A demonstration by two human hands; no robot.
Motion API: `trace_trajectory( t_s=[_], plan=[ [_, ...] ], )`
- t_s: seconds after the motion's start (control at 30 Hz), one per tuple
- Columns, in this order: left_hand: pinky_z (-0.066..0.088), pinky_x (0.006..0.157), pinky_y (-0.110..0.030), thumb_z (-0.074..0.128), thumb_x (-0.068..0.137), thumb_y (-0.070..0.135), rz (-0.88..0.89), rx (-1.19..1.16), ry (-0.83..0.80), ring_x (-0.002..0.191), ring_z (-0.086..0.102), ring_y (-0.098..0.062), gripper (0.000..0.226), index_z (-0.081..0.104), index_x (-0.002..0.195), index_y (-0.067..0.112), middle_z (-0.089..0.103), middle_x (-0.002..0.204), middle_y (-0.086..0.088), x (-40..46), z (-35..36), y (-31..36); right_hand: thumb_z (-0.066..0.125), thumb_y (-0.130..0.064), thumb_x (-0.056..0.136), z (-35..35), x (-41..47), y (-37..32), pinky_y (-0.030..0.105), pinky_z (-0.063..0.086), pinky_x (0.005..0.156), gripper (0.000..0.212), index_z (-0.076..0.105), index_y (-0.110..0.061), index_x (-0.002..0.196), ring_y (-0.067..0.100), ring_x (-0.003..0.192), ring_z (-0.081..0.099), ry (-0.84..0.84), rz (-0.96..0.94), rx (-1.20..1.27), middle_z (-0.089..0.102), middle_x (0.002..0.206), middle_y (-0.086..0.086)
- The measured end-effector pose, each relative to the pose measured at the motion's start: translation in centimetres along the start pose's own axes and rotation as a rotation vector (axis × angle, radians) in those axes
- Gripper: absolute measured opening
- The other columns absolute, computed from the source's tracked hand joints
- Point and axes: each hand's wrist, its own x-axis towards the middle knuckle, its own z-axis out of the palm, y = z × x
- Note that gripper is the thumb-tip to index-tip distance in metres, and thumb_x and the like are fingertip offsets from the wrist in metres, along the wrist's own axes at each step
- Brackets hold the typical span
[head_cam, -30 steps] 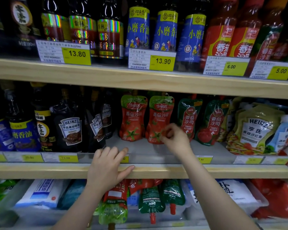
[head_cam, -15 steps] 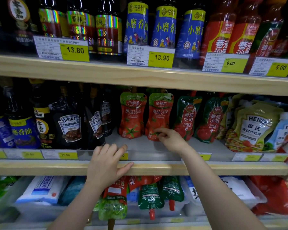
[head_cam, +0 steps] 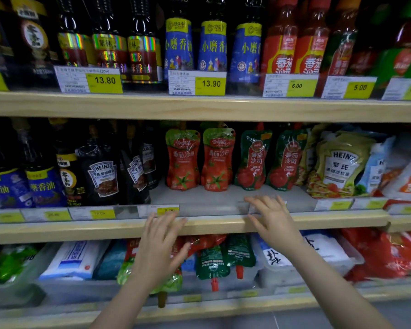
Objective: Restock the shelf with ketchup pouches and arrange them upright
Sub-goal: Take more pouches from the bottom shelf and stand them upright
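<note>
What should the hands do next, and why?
Probably reach down for another pouch. Both the left hand and right hand are empty, four ketchup pouches stand upright, bare shelf lies before them, and more pouches lie in the bin below.

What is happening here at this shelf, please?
A person is restocking ketchup pouches. Both hands are open and hold nothing: the left hand is at the wooden front edge of the middle shelf, the right hand over its price strip. Two red pouches and two green pouches stand upright at the back. More pouches lie in a bin below.
</note>
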Motion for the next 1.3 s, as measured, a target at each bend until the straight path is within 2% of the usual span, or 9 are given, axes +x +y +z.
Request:
trace_trajectory(
  t_s=[0.23, 0.43, 0.53, 0.73, 0.83, 0.93, 1.07, 1.17, 1.3],
  plan=[
    [0.055, 0.079, -0.033, 0.050, 0.079, 0.037, -0.039, -0.059, -0.302, 0.100, 0.058, -0.016, 0.044, 0.059, 0.116, 0.015, 0.063, 0.111, -0.002, -6.5, 2.2, 2.3, 0.058, -0.012, 0.087, 2.7, -1.1, -0.3, 0.051, 0.017, 0.110, 0.041, 0.051, -0.014, 0.127, 0.029, 0.130, 0.036, 0.184, 0.021, 0.109, 0.051, 0.127, 0.007],
    [0.042, 0.101, -0.044, 0.063, 0.071, 0.052, -0.143, 0.038, -0.467, 0.117, 0.056, -0.028, 0.066, 0.058, 0.125, 0.014, 0.058, 0.128, -0.009, -7.9, 2.3, 0.4, 0.053, -0.017, 0.089, 3.6, -1.1, 0.3, 0.039, 0.011, 0.111, 0.038, 0.049, -0.016, 0.127, 0.025, 0.133, 0.030, 0.244, 0.025, 0.156, 0.049, 0.129, 0.005],
    [0.042, 0.098, -0.051, 0.069, 0.068, 0.050, -0.062, 0.066, -0.540, 0.128, 0.045, -0.031, 0.074, 0.053, 0.132, 0.016, 0.048, 0.140, -0.010, -10.4, 1.7, -0.6, 0.047, -0.023, 0.088, 3.7, -1.1, 0.2, 0.036, 0.009, 0.112, 0.040, 0.049, -0.015, 0.127, 0.025, 0.134, 0.029, 0.246, 0.026, 0.170, 0.049, 0.129, 0.005],
    [0.053, 0.081, -0.048, 0.061, 0.079, 0.022, 0.009, 0.098, -0.401, 0.113, 0.059, -0.033, 0.040, 0.065, 0.118, 0.016, 0.061, 0.125, -0.011, -10.1, 1.5, -0.8, 0.056, -0.010, 0.086, 3.7, -1.1, -0.1, 0.046, 0.017, 0.112, 0.040, 0.050, -0.012, 0.126, 0.029, 0.132, 0.031, 0.240, 0.030, 0.182, 0.050, 0.128, 0.008],
    [0.056, 0.079, -0.045, 0.084, 0.062, 0.005, -0.051, -0.008, -0.392, 0.113, 0.059, -0.030, 0.059, 0.066, 0.118, 0.015, 0.062, 0.125, -0.008, -10.0, 0.9, -0.4, 0.058, -0.009, 0.084, 3.2, -1.1, -0.1, 0.045, 0.019, 0.112, 0.042, 0.050, -0.014, 0.125, 0.027, 0.132, 0.032, 0.218, 0.038, 0.175, 0.051, 0.128, 0.006],
    [0.054, 0.084, -0.044, 0.080, 0.063, -0.008, -0.194, -0.167, -0.330, 0.111, 0.061, -0.027, 0.064, 0.063, 0.120, 0.014, 0.063, 0.122, -0.009, -8.2, -0.4, 0.1, 0.058, -0.008, 0.084, 2.8, -1.1, -0.2, 0.045, 0.021, 0.112, 0.043, 0.050, -0.015, 0.126, 0.027, 0.130, 0.033, 0.199, 0.050, 0.176, 0.051, 0.128, 0.006],
    [0.052, 0.061, -0.020, 0.078, 0.073, 0.011, -0.380, -0.286, -0.141, 0.071, 0.069, -0.010, 0.030, 0.071, 0.101, 0.020, 0.073, 0.081, 0.000, -3.4, -3.2, 0.0, 0.058, -0.007, 0.082, 2.3, -1.1, -0.6, 0.040, 0.022, 0.110, 0.044, 0.051, -0.015, 0.125, 0.027, 0.126, 0.036, 0.162, 0.072, 0.184, 0.051, 0.126, 0.007],
    [0.049, 0.061, -0.017, 0.074, 0.078, 0.023, -0.493, -0.402, -0.087, 0.074, 0.064, 0.005, 0.022, 0.063, 0.085, 0.041, 0.069, 0.076, 0.019, -0.3, -5.6, -0.7, 0.058, -0.007, 0.082, 1.9, -1.1, -0.6, 0.036, 0.022, 0.108, 0.045, 0.050, -0.016, 0.126, 0.025, 0.123, 0.037, 0.147, 0.073, 0.183, 0.050, 0.125, 0.006],
    [0.049, 0.058, -0.011, 0.071, 0.081, 0.025, -0.538, -0.570, -0.046, 0.080, 0.063, 0.009, 0.021, 0.060, 0.086, 0.042, 0.069, 0.080, 0.021, 2.8, -7.8, -0.2, 0.059, -0.005, 0.081, 1.6, -1.0, -0.7, 0.032, 0.025, 0.103, 0.045, 0.052, -0.015, 0.124, 0.026, 0.118, 0.041, 0.154, 0.066, 0.184, 0.052, 0.122, 0.007]
  ],
)
